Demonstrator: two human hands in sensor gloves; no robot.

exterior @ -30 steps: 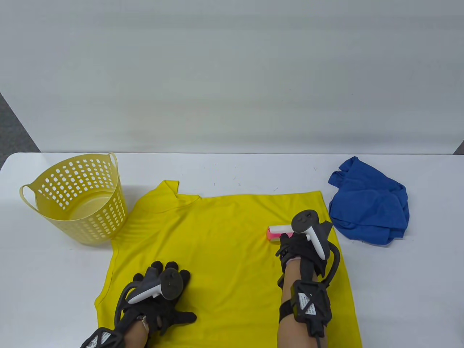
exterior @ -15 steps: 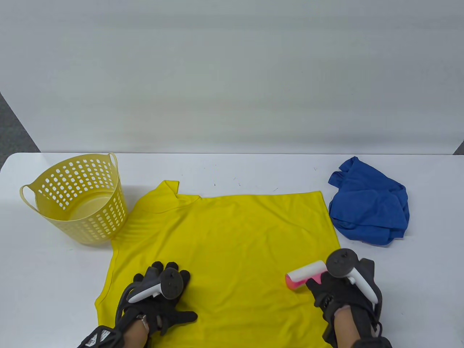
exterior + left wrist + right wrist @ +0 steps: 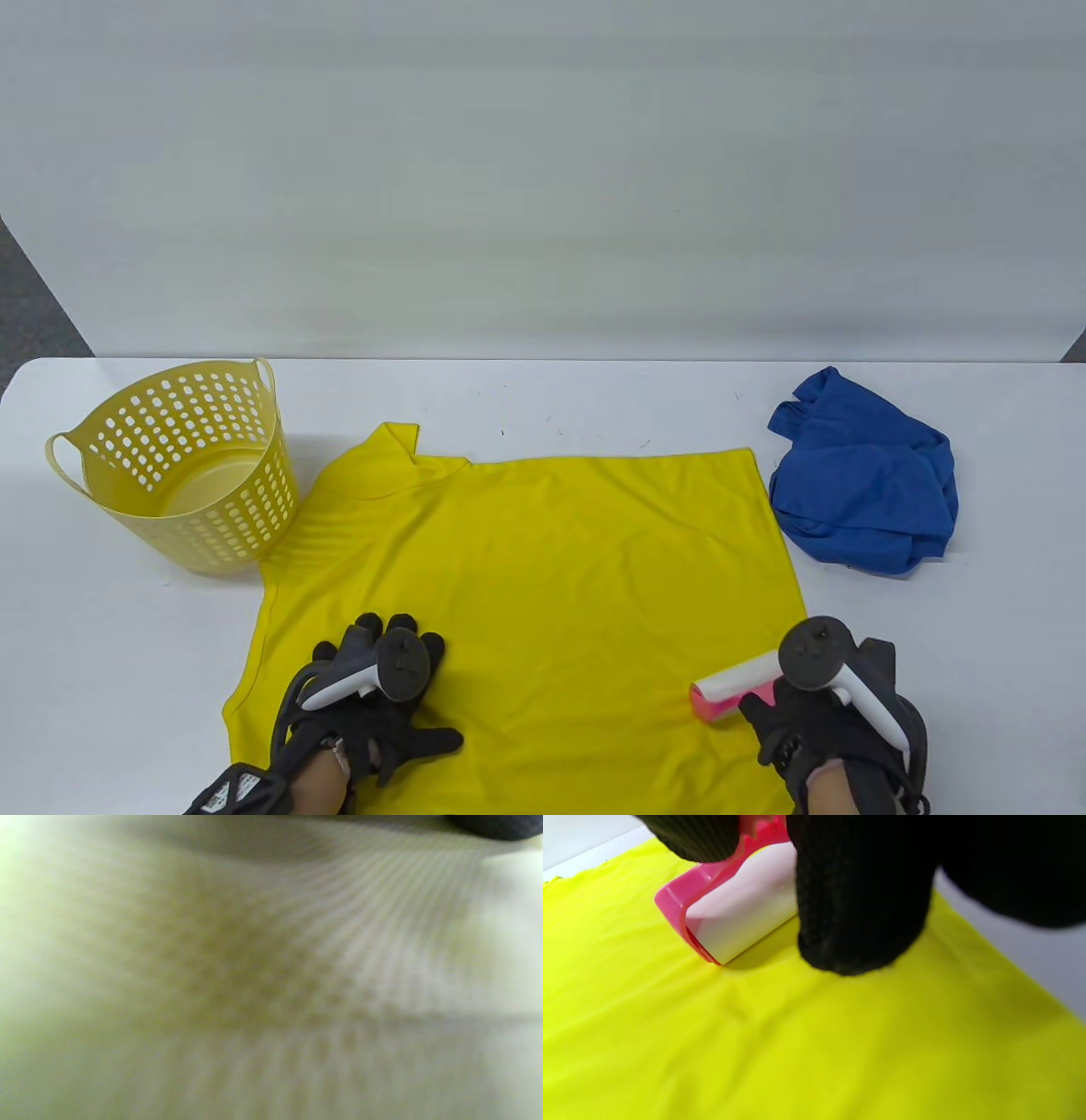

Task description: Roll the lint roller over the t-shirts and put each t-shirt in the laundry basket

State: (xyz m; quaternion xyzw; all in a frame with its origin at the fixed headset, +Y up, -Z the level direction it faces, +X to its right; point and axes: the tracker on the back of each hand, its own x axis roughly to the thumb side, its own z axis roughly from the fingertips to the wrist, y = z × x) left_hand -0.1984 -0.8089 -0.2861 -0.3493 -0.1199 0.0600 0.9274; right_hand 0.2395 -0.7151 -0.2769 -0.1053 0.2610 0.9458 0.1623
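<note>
Yellow t-shirt (image 3: 543, 594) lies flat; your left hand (image 3: 373, 705) presses it, fingers spread, while your right hand (image 3: 814, 722) grips the lint roller (image 3: 734, 683) at its four o'clock corner.

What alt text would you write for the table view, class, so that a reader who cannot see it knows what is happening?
A gloved right hand holds a pink lint roller on a yellow t-shirt spread flat on a white table, while the left hand rests flat on the shirt. An empty yellow basket stands at left; a crumpled blue t-shirt lies at right.
</note>
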